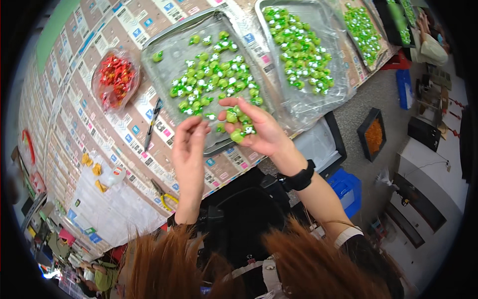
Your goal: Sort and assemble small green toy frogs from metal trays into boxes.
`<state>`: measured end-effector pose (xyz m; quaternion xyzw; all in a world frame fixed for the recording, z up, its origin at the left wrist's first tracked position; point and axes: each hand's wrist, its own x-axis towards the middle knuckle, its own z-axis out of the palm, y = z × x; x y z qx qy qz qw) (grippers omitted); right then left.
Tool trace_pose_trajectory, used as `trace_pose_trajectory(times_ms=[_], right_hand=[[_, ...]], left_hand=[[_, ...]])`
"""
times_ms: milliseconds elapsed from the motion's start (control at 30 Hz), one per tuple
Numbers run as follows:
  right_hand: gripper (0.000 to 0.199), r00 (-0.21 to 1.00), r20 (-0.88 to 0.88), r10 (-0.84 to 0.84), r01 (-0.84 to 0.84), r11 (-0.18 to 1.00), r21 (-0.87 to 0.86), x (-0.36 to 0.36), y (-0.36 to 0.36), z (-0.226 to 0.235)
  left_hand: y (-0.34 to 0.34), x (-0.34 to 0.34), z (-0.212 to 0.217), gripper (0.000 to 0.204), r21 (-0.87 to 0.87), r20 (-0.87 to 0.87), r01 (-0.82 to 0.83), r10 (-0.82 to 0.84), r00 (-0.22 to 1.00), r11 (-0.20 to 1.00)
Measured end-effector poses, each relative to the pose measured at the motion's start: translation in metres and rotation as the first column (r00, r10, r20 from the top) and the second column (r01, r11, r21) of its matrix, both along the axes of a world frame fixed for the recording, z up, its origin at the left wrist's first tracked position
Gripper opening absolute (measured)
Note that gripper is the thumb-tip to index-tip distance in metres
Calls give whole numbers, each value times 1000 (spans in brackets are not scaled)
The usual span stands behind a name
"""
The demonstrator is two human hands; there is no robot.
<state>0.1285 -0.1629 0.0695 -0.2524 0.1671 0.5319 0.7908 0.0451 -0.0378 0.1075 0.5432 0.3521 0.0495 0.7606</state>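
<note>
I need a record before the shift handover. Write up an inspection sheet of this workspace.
surface: table with a printed, patterned covering
job's things: green pieces with white parts, scattered in the nearest tray, heaped in the second tray to its right
clutter: black pen, yellow-handled pliers, red pieces in a clear holder, yellow pieces on a white sheet
grippers: right hand cups several green pieces; left hand beside it, grasp unclear
cables: nothing seen for certain
surroundings: blue bin on the floor, a person at upper right
</note>
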Motion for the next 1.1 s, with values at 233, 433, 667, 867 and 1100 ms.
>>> trace_pose_trajectory(times_ms=[233, 433, 667, 867, 1100], right_hand=[[26, 976, 211, -49, 119, 935, -335, -12, 12, 30], [26, 924, 354, 146, 44, 878, -477, -17, 11, 30], [24, 954, 297, 27, 103, 905, -414, -8, 7, 46], [19, 775, 583, 245, 49, 896, -442, -12, 6, 52], [18, 646, 688, 331, 95, 859, -503, -15, -1, 55]], left_hand=[[-9, 9, -2, 29, 63, 29, 146, -148, 989, 987], [-9, 8, -1, 25, 414, -66, 279, -277, 959, 867], [4, 2, -2, 24, -405, 20, -25, 37, 999, 914], [7, -3, -2, 23, -710, 66, 15, 45, 997, 704], [1, -6, 0, 26, -724, 87, 66, -4, 996, 686]])
